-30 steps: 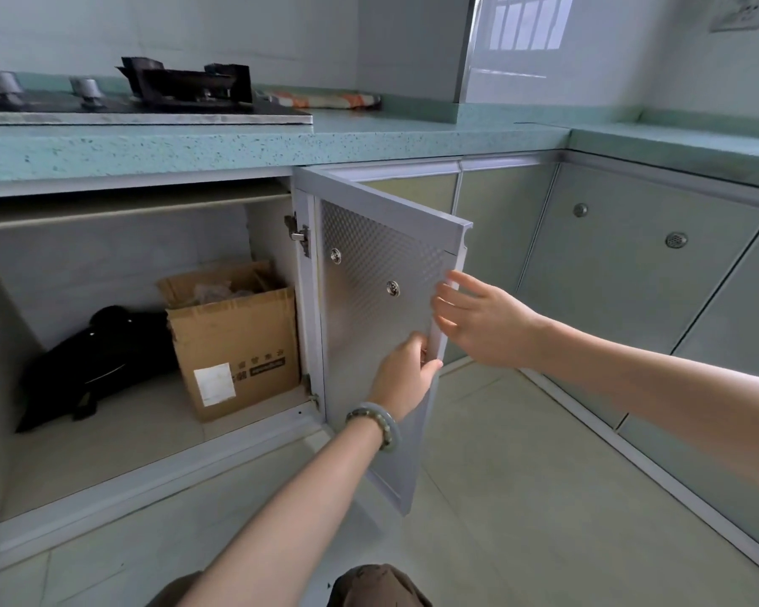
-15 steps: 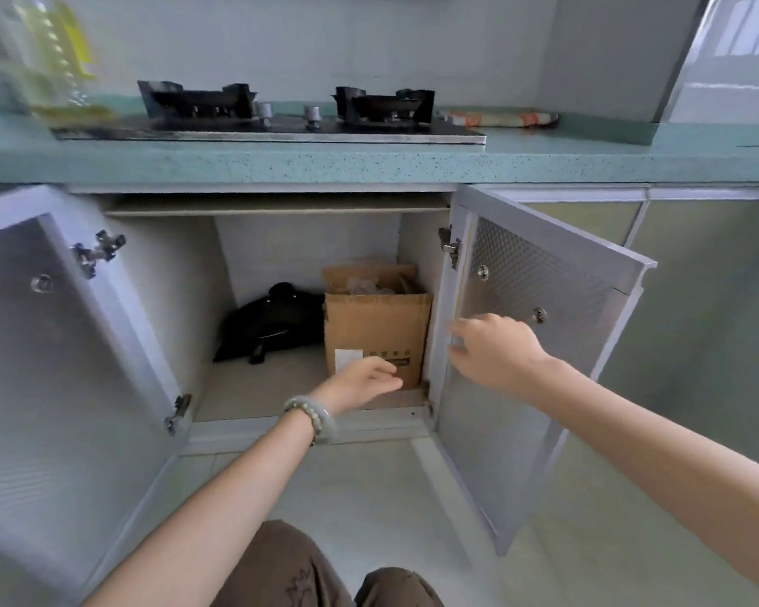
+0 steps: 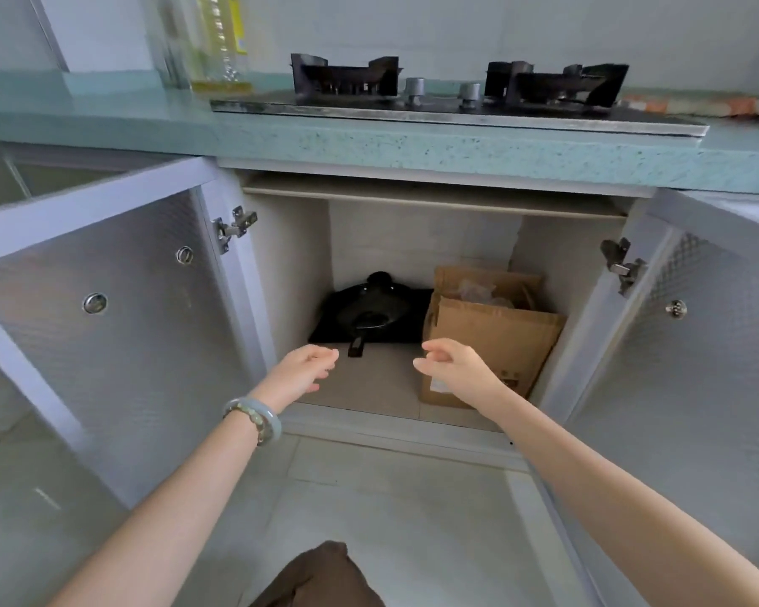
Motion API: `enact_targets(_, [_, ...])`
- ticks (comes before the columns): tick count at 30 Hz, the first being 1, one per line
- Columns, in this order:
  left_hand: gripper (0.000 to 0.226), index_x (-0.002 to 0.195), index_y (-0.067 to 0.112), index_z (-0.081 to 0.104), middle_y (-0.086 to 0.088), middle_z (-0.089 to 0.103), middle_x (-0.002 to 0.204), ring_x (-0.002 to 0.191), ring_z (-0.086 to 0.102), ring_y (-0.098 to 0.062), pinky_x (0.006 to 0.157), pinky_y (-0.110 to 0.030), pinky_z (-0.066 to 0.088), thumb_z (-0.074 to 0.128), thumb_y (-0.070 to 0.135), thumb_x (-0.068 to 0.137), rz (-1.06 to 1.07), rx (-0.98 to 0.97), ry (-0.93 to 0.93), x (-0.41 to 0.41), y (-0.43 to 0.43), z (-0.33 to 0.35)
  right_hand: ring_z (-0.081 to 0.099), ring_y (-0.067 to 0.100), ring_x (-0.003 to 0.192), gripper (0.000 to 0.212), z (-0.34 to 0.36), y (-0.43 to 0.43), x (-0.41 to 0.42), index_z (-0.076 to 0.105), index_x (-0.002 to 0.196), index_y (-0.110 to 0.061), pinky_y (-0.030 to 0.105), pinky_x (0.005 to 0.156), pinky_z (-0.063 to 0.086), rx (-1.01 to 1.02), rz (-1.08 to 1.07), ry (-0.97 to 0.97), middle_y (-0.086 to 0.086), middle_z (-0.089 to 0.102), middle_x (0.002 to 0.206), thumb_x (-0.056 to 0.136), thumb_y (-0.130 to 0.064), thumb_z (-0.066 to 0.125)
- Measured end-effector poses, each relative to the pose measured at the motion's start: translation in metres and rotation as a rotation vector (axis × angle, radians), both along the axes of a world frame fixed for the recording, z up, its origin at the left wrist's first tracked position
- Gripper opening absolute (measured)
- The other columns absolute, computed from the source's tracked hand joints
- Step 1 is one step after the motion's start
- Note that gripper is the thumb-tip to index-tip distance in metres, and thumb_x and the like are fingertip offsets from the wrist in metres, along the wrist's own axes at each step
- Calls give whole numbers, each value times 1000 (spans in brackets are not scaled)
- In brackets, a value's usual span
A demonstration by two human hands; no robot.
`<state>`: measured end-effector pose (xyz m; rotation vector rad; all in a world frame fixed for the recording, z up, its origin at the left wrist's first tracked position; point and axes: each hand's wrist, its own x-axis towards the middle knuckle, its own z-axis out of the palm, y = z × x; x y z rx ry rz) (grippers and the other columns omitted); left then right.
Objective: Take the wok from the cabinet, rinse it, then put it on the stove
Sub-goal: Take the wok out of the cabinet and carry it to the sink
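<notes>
Head view: the wok (image 3: 371, 313) sits deep in the cabinet (image 3: 369, 389), left of the box (image 3: 496, 339), its handle (image 3: 356, 346) pointing out toward us. Left hand (image 3: 301, 372) and right hand (image 3: 454, 365) both hover loose-fingered and empty. The left is nearer, with the handle just right of its fingertips.

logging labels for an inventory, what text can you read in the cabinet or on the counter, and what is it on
No text here can be read.
Cardboard box: a white sticker and a dark printed strip low on its front, both too blurred and small to read.
Oil bottle on the counter: a yellow label, blurred, no words legible.
</notes>
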<state>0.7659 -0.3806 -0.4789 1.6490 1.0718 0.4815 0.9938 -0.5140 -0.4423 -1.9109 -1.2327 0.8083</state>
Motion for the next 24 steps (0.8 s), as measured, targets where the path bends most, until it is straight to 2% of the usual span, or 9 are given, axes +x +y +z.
enact_targets(2, [29,111,27,55,5,61,117,112,57,-12,93,-29,47,51,48,92,33,-71,-32,0,30,-18,53,14,108,44,-17,30,-1,54,129,-20,23,84,41,-5,-43,78,1,56,123,90,-36,63])
enact_targets(7, [52,134,12,46,-5,57,127,116,54,-17,93,-29,46,48,47,94,40,-268,-80,18,113,-73,53,11,106,42,-75,103,9,55,127,-25,26,87,39,-63,-126,212,-4,57,121,87,-32,67])
enact_targets(14, [56,136,9,45,-8,53,135,122,50,-21,102,-36,41,45,47,95,40,-463,-99,55,207,-146,55,18,116,46,-149,187,25,55,125,-23,40,106,42,-133,-218,339,0,58,124,82,-24,73])
enact_targets(17, [54,133,9,48,-10,55,133,114,53,-20,95,-35,42,44,47,95,78,-465,-74,70,240,-174,55,19,116,49,-176,224,28,56,125,-19,35,105,42,-142,-246,403,2,59,126,81,-26,75])
enact_targets(21, [52,130,9,49,-9,59,128,112,55,-21,100,-38,42,47,47,94,102,-481,-81,97,275,-202,56,19,115,53,-210,268,21,57,125,-12,30,99,44,-145,-313,520,2,61,120,80,-31,76])
enact_targets(23, [45,128,7,51,-10,58,129,116,54,-21,99,-36,41,50,39,95,89,-524,-112,114,287,-211,60,18,109,44,-224,285,16,59,119,-10,31,99,47,-138,-308,602,2,63,111,82,-29,74])
enact_targets(24, [40,126,6,53,-11,58,131,119,53,-22,98,-35,40,52,32,95,76,-545,-130,121,290,-213,63,17,104,31,-228,291,13,62,110,-11,30,97,49,-126,-301,649,2,65,106,84,-25,72])
